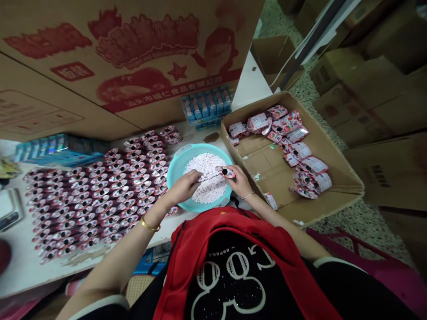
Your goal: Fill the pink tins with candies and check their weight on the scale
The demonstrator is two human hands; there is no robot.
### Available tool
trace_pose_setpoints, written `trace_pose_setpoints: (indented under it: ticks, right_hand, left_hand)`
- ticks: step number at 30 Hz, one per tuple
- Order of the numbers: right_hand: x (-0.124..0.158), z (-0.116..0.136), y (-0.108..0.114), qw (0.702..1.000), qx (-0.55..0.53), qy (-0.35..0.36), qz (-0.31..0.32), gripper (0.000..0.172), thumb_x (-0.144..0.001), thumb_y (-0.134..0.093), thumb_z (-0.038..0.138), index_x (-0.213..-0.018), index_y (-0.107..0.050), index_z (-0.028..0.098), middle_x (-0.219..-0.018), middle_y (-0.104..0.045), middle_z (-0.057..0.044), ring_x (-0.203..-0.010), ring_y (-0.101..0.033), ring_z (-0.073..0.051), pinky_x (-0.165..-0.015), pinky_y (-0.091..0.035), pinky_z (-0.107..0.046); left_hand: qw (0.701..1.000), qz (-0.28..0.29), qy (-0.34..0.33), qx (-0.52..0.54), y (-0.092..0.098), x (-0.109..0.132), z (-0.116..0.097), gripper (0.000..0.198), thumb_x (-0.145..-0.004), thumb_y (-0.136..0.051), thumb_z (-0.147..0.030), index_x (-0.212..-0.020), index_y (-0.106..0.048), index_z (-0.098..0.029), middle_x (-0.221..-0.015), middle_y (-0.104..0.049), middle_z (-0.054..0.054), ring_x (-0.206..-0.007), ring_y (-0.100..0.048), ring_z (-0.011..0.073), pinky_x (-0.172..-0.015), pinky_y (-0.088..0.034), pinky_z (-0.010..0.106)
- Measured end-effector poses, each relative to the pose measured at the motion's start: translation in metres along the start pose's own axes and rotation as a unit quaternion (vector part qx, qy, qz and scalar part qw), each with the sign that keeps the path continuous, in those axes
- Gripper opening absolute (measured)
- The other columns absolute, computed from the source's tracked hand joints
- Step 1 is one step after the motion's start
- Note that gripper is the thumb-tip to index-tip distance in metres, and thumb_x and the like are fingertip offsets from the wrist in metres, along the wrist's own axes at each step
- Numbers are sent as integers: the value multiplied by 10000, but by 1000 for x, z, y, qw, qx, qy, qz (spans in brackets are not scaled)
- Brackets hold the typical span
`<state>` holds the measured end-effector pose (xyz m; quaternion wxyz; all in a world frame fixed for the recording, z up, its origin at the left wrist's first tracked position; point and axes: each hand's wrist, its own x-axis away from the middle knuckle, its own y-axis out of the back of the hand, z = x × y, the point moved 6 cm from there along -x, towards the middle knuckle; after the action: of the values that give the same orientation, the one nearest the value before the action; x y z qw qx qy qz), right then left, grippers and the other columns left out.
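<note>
A turquoise basin [174,166] full of small white and pale pink candies [208,195] stands in front of me at the table's edge. My right hand [239,181] is closed around a small red-and-white printed pouch [220,170] with a dark round opening, held over the basin's right part. Over the left part, my left hand [187,186] has its fingertips pinched together just above the candies. A thin dark-and-white line runs from those fingertips toward the pouch; whether the hand grips it I cannot make out.
Rows of similar pouches [100,193] stand on the white table at left. To the right, an open cardboard box [267,166] holds several loose pouches [300,151]. Blue packs [208,106] and large printed cartons [150,58] line the back. A scale [10,209] sits far left.
</note>
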<state>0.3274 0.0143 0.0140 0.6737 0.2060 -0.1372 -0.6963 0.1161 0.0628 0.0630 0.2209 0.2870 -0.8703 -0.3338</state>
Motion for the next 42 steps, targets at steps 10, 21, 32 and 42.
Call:
trace_pose_setpoints:
  ticks: [10,21,32,42]
  right_hand:
    - [-4,4,-29,998,9,50,33,438,-784,-525,105,-1207,-555,214,-1176,-586,-112,-1159,-531,-258,-1017,-447,-448]
    - [-11,-7,-12,998,-33,-14,-45,330,-835,-582,247,-1165,-566,229,-1147,-618,-96,-1075,-585,-245,-960,-477,-413]
    - [-16,-28,-7,993,-65,-80,-63,357,-813,-638,337,-1141,-571,211,-1111,-635,-86,-1008,-608,-222,-928,-488,-382]
    - [-15,-24,-1,993,-68,-67,-73,366,-804,-628,324,-1142,-558,202,-1116,-633,-90,-1004,-606,-219,-916,-494,-378]
  left_hand:
    - [935,97,69,-334,8,-29,-75,293,-906,-366,-77,-1119,-563,-121,-1003,-589,135,-901,-590,243,-706,-488,347]
    - [959,0,181,-218,-3,-35,53,348,-917,-341,-126,-1202,-539,-127,-1096,-560,152,-1039,-541,257,-884,-447,382]
    - [995,56,79,-29,-120,-21,56,268,-861,-403,-95,-1042,-588,-165,-1032,-607,97,-987,-543,207,-920,-460,364]
    - [995,-21,29,89,-66,6,22,205,-905,-453,-257,-1069,-519,-153,-977,-587,73,-879,-542,154,-815,-466,294]
